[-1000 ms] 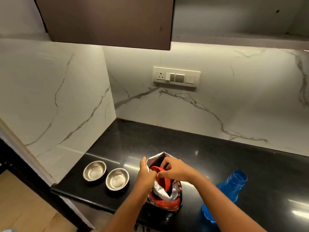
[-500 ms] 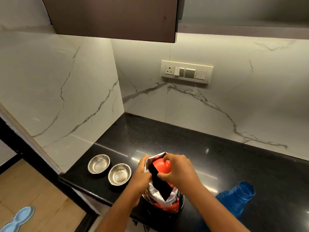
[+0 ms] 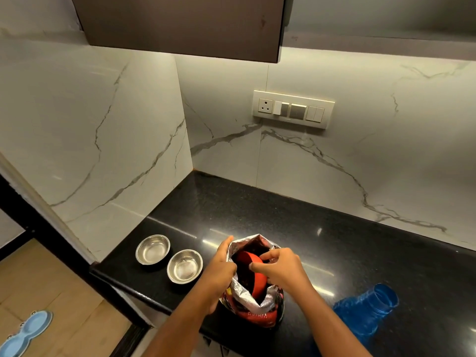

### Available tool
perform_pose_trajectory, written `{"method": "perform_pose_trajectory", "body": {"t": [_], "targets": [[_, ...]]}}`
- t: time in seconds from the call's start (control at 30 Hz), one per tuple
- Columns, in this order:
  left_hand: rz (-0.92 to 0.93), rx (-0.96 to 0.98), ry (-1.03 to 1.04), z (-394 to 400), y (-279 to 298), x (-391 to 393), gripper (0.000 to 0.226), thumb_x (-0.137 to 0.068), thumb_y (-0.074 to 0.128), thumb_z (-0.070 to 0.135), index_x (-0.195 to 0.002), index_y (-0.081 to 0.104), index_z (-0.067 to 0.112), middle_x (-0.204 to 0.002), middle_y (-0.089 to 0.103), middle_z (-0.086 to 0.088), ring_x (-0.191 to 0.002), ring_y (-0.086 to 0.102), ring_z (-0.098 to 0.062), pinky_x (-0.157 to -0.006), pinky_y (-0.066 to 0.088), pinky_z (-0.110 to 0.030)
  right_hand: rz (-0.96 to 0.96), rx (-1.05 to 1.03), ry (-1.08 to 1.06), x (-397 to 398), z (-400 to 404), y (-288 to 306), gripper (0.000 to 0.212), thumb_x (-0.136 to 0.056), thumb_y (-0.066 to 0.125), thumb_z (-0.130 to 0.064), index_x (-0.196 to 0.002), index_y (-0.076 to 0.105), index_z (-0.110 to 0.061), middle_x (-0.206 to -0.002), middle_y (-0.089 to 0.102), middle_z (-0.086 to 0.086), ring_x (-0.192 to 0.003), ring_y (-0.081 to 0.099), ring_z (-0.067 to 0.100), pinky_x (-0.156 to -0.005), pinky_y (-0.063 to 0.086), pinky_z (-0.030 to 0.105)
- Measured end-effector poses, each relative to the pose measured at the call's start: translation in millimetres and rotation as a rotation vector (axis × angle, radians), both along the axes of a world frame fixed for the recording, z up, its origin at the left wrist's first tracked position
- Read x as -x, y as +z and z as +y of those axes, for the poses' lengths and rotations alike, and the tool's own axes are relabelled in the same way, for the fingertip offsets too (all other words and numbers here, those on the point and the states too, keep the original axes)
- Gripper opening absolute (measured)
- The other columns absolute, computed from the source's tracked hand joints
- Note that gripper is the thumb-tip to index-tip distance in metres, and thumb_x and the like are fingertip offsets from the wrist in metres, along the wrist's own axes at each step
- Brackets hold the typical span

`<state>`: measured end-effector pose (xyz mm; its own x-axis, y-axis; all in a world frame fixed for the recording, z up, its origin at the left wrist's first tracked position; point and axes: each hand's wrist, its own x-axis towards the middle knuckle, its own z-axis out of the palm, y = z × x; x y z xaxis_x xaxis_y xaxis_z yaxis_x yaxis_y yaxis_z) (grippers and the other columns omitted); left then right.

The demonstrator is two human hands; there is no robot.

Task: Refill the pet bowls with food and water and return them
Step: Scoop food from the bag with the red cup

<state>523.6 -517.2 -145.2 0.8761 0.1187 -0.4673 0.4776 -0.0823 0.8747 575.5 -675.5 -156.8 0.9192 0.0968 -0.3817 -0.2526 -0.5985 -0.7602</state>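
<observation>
Two empty steel bowls, the left bowl [image 3: 153, 249] and the right bowl [image 3: 184, 265], stand side by side on the black counter [image 3: 283, 222] near its left end. To their right stands an open red pet food bag [image 3: 253, 305] with a silver lining. My left hand [image 3: 221, 269] grips the bag's left edge and holds it open. My right hand [image 3: 280, 269] holds a red scoop [image 3: 253, 271] inside the bag's mouth. An uncapped blue water bottle [image 3: 365, 310] lies tilted at the right.
A blue double bowl stand [image 3: 24, 333] lies on the wooden floor at lower left. Marble walls close the counter's back and left. A switch panel [image 3: 293, 109] is on the back wall, and a dark cabinet [image 3: 180, 24] hangs overhead.
The red scoop has gone deeper into the bag under my right hand. My view has shifted left and down, bringing the blue stand on the floor into sight.
</observation>
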Motion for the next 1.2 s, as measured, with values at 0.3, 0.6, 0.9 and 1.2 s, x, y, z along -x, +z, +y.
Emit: {"method": "perform_pose_trajectory", "body": {"t": [0.3,0.6,0.9,1.2], "targets": [[-0.007,-0.014,-0.031,2.5,3.6,0.8,0.081,-0.084,0.036,-0.007,-0.149,0.028,0.04,-0.151,0.041,-0.003,-0.135,0.043,-0.022,-0.113,0.039,-0.047,0.124,-0.385,-0.164,0.2,-24.9,-5.3,0.02,-0.077,0.085,-0.01,-0.095,0.078,-0.005,-0.091,0.08,0.015,-0.084,0.079,0.026,-0.08,0.065,0.043],[-0.039,0.002,-0.027,0.1,9.0,0.3,0.07,-0.089,0.043,-0.001,-0.149,0.03,0.032,-0.142,0.048,-0.004,-0.124,0.05,-0.019,-0.096,0.049,-0.034,0.196,-0.624,-0.231,9.7,-47.7,3.4,0.019,-0.086,0.073,-0.006,-0.103,0.074,0.002,-0.089,0.078,0.02,-0.077,0.074,0.028,-0.075,0.064,0.038],[-0.139,-0.004,0.073,2.1,12.8,-1.3,0.042,-0.097,0.047,0.046,-0.135,0.053,0.028,-0.127,0.061,0.01,-0.118,0.055,-0.006,-0.095,0.044,-0.022,0.294,-0.875,-0.323,24.4,-59.1,3.3,0.035,-0.074,0.08,-0.013,-0.104,0.067,0.0,-0.102,0.074,0.029,-0.084,0.073,0.034,-0.072,0.063,0.039],[-0.233,-0.001,0.155,6.4,20.7,4.9,0.046,-0.094,0.039,0.055,-0.13,0.057,0.035,-0.136,0.059,0.005,-0.129,0.051,-0.01,-0.115,0.037,-0.042,0.436,-1.141,-0.379,34.7,-56.2,28.3,0.035,-0.085,0.066,-0.005,-0.118,0.059,0.002,-0.106,0.075,0.027,-0.083,0.076,0.032,-0.074,0.062,0.042]]}}
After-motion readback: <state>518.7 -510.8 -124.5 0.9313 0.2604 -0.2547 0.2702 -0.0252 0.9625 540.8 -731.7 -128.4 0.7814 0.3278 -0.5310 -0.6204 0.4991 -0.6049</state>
